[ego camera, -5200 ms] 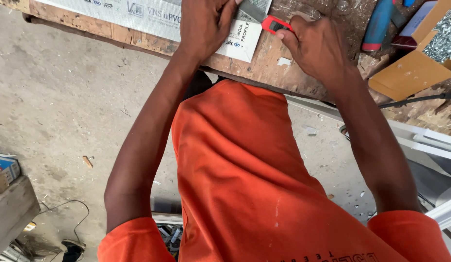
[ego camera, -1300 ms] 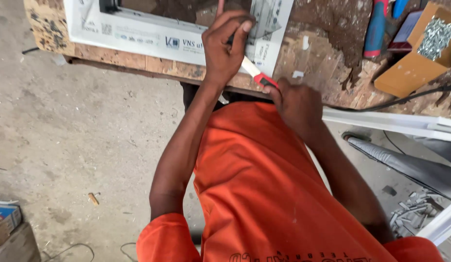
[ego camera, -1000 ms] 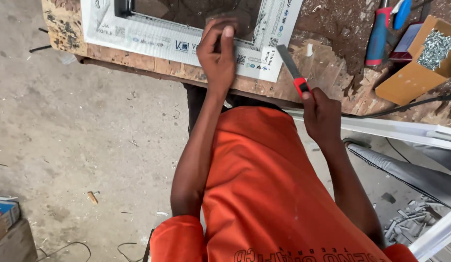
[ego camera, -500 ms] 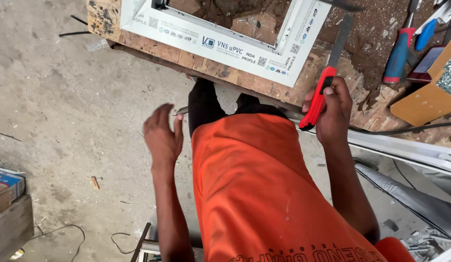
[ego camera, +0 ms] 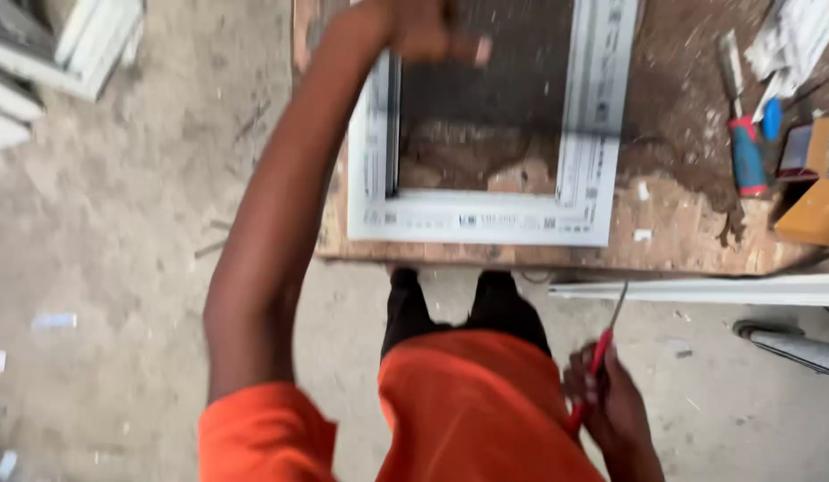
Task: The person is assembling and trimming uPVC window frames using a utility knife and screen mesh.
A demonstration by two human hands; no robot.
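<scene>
Worn wooden bench [ego camera: 682, 241] across upper frame carries a white window frame [ego camera: 486, 219]. Left hand [ego camera: 423, 31], top centre, above the frame; grip blurred, cannot tell. Right hand [ego camera: 611, 406], lower right, clasps a red-handled chisel [ego camera: 597, 357].

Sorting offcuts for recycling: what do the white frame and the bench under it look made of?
The white frame looks like smooth plastic, probably uPVC: glossy, moulded profile, mitred corner. The bench looks like raw board, maybe plywood: brown, rough, chipped at the edge, unfinished.
</scene>
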